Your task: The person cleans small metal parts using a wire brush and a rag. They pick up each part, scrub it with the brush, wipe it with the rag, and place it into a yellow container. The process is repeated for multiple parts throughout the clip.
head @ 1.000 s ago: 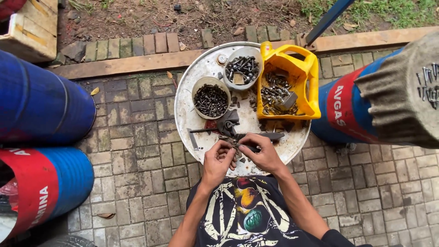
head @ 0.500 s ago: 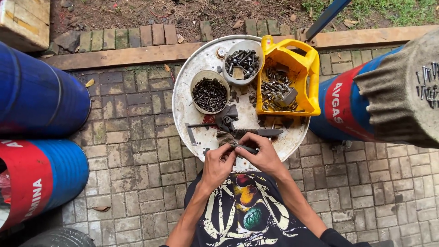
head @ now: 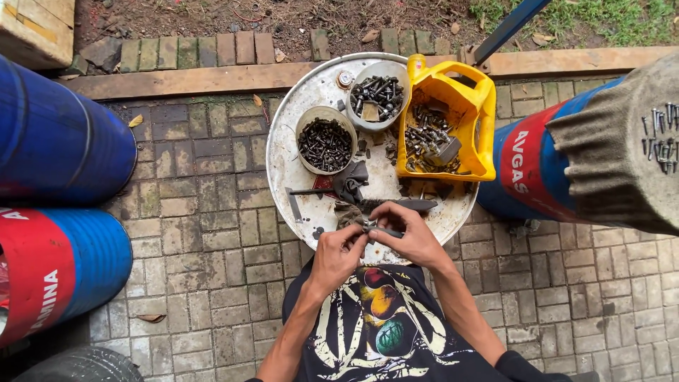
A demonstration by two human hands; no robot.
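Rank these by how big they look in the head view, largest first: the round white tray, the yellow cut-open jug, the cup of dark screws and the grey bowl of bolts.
1. Round white tray.
2. Yellow cut-open jug.
3. Cup of dark screws and grey bowl of bolts: these two look about alike, so I leave them unranked.

Black short-sleeved T-shirt [head: 385, 332], large cream-white line print across chest, round patches of orange, yellow, green at centre. Forearms bare, no watch, no bracelets. Left hand [head: 336, 256] and right hand [head: 411, 235] bare, no gloves, no rings visible.
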